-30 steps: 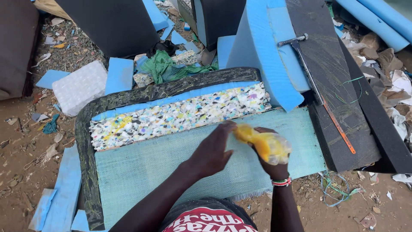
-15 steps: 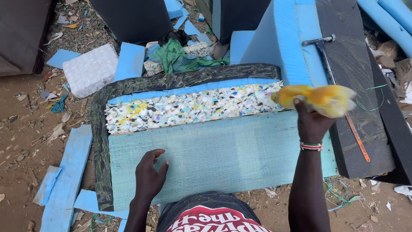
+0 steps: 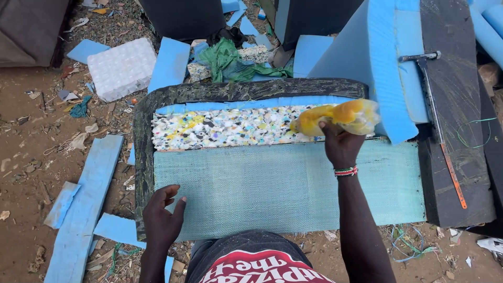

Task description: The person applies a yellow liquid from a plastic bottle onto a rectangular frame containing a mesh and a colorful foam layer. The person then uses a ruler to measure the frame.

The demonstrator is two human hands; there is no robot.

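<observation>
The right hand was closed around a yellow bag, holding it over the right end of the speckled foam strip, whose long axis ran left to right along the far side of the teal foam panel. The strip stretched away leftward from that hand. The left hand lay flat, fingers loosely spread, on the panel's near left corner, well apart from the bag, so the right hand was the nearer.
</observation>
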